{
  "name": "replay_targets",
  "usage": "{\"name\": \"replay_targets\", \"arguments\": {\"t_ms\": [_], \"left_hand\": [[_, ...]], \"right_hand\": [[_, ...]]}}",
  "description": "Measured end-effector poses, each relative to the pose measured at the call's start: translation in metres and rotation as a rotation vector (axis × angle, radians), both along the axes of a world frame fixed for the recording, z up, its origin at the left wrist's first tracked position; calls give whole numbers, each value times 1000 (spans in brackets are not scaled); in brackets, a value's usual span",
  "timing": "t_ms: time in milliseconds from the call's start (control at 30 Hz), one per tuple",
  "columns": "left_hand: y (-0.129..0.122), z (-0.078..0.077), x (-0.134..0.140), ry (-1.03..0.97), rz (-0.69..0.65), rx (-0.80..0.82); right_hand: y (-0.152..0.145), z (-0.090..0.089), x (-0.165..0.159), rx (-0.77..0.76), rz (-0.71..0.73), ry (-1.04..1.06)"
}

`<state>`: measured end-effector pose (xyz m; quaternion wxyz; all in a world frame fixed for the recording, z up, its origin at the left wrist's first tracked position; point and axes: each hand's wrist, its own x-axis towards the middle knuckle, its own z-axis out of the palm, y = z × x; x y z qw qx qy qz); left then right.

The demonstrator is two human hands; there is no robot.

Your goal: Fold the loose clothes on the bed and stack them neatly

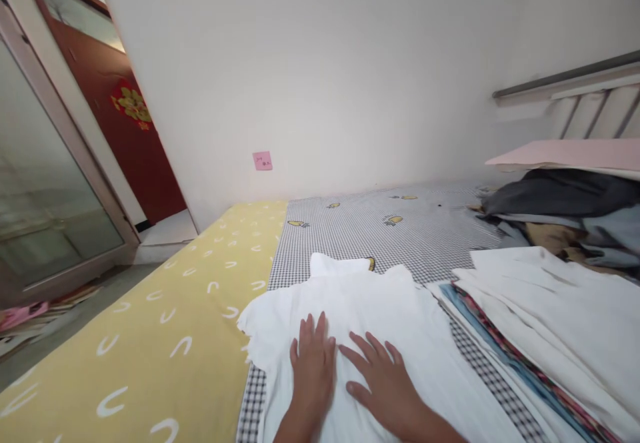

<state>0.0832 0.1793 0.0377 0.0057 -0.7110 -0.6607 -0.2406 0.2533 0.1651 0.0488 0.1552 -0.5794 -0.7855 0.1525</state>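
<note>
A white garment (pixel 360 296) lies spread out on the bed, its collar end pointing toward the wall. My left hand (pixel 313 359) rests flat on the middle of the cloth, fingers extended forward. Just to its right, my right hand (pixel 383 376) also lies on the fabric, with its fingers spread apart. Neither hand grips anything. The garment's lower part runs out of view at the bottom edge, beneath my forearms.
Folded clothes (pixel 560 323) are stacked at the right. Behind them sits a heap of dark clothes (pixel 565 193) under a pink board (pixel 570 153). The bed cover (pixel 165 309) is yellow at left and checked (pixel 350 229) beyond. A pink note (pixel 262 161) sticks to the wall.
</note>
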Motion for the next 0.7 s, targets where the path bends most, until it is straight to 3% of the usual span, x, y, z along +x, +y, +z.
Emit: {"name": "replay_targets", "arguments": {"t_ms": [133, 300, 467, 700], "left_hand": [[6, -27, -4, 130, -41, 114], [-1, -30, -1, 179, -23, 177], [0, -33, 2, 232, 1, 241], [5, -48, -9, 303, -57, 230]], "right_hand": [[58, 42, 10, 12, -65, 143], [157, 70, -6, 80, -162, 174], [222, 58, -24, 49, -300, 144], [258, 23, 0, -182, -391, 170]]}}
